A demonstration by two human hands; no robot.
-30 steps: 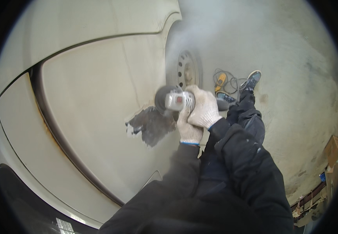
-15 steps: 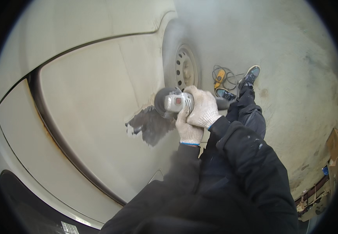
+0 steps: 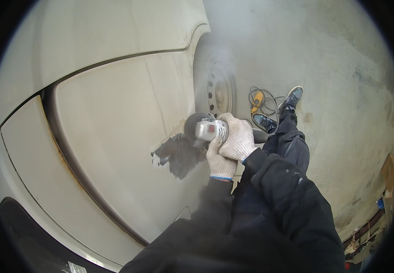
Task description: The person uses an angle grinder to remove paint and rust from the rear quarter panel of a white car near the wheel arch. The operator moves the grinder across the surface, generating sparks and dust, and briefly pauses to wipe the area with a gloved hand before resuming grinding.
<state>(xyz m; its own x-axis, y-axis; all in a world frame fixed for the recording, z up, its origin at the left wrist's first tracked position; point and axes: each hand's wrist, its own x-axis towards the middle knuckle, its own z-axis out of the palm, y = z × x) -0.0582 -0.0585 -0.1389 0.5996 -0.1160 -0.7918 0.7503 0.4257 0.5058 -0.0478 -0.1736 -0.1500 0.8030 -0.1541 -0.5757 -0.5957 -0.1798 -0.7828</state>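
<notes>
Your dark sleeves come up from the bottom of the frame to the centre, where both gloved hands meet on the angle grinder (image 3: pixel 204 129). Your left hand (image 3: pixel 220 160), the lower of the two, has its fingers curled up around the underside of the grey tool body, clenched on it. Your right hand (image 3: pixel 238 136) wraps over the top and rear of the same body, fingers folded down tight; both white knit gloves touch each other.

The grinder sits just left of centre, its dark round disc (image 3: pixel 192 128) pointing left and resting against the pale car door panel (image 3: pixel 115 136). Directly below and left of the disc is a dark, ragged patch of bare metal (image 3: pixel 178 157) where the paint is gone. A haze of dust hangs above the tool.

Just right of your hands, your legs stretch toward the upper right, ending in blue shoes (image 3: pixel 291 98) on the concrete floor (image 3: pixel 342 91). Between the shoes and the steel wheel (image 3: pixel 217 91) lies a yellow tool with a coiled cable (image 3: pixel 257 100).
</notes>
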